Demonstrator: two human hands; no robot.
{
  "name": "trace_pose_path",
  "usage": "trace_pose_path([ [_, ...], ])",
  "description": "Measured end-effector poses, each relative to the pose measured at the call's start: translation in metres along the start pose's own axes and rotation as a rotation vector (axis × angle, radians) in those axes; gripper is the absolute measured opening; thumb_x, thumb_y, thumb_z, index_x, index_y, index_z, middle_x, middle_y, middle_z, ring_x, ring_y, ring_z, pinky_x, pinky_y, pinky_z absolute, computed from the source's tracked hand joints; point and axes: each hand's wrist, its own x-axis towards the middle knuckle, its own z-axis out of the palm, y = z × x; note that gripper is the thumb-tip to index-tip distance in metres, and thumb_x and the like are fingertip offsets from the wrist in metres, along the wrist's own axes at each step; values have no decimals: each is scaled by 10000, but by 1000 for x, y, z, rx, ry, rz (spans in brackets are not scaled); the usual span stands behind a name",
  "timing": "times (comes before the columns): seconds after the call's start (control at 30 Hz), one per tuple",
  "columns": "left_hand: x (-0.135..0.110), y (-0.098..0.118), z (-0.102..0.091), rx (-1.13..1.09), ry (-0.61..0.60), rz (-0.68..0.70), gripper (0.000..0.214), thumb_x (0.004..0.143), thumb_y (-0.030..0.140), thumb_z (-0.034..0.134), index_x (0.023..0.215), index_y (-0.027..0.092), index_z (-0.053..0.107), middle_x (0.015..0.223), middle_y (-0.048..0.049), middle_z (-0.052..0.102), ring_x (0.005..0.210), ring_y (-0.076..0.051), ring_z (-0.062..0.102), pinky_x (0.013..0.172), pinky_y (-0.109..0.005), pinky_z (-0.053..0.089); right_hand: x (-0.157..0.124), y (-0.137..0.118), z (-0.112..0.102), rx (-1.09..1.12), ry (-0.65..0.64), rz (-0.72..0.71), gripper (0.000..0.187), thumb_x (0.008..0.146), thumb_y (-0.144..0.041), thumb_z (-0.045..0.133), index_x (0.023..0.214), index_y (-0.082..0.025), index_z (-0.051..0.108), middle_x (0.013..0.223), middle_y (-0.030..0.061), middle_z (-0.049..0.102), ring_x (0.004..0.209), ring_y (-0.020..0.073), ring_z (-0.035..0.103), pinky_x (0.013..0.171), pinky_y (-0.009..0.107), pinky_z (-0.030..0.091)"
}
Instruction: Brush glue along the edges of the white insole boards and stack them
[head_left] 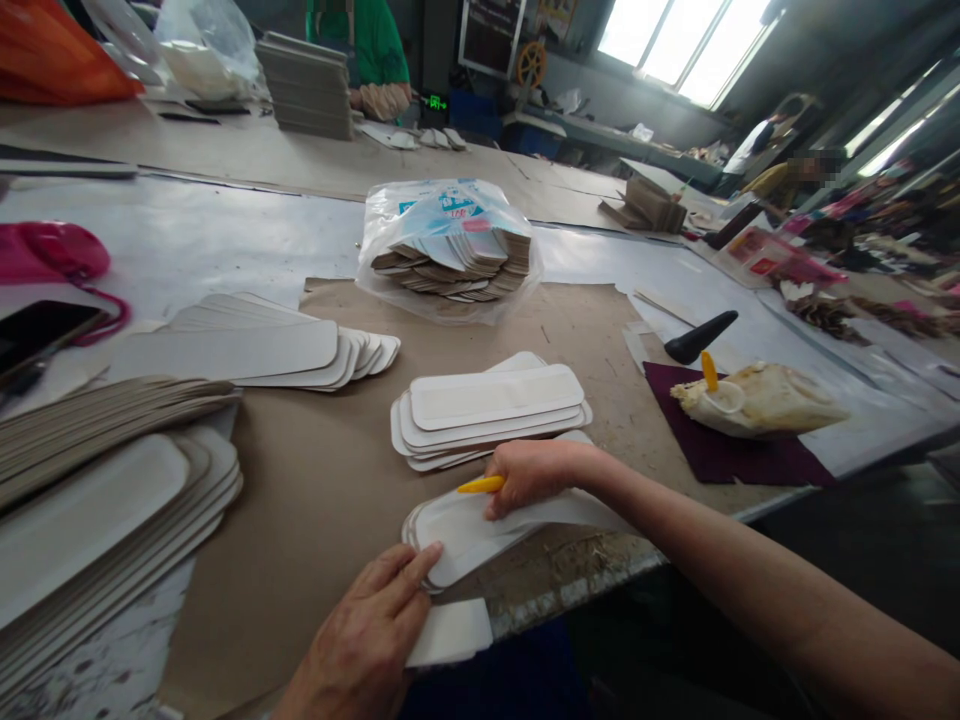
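Your left hand [364, 630] reaches in from the bottom edge, palm down, fingers stretched forward, a fingertip resting on the near-left end of a low board stack [461, 530] close to the worktop [232, 235] edge. Its thumb is hidden, so whether it grips the cream piece [457, 632] beneath it cannot be told. Your right forearm slants in from the right; the right hand [529, 475] curls into a fist, pinching a yellow tool [480, 484] above the boards, its end pointing left. That fist and wrist cover part of the stack's right end. A phone [49, 330] is cut off at left. Just beyond lie a second white stack [495, 400] and a clear bag [450, 250] of boards.
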Motion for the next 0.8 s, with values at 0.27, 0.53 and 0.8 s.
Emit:
trace_pose_path([
  [0.27,-10,-11,17,16,96,77,339,713,4,351,902,146,594,1121,-70,617,973,-211,535,813,-310,499,-5,-2,0,8,31,4,276,638,-411,617,733,-156,659,542,-23,523,509,112,451,472,221,289],
  [0.53,-10,-19,12,106,3,175,299,742,16,368,877,158,593,1163,-66,597,996,-202,547,846,-269,479,-76,58,17,211,239,118,202,692,-333,555,610,-148,557,532,-50,429,507,85,383,464,200,260],
  [0.8,-7,-23,9,174,50,275,278,837,98,339,879,169,604,1083,-61,641,964,-201,570,809,-273,487,-78,96,43,202,621,268,215,765,-321,439,714,-141,544,642,-18,479,608,112,440,530,204,313],
])
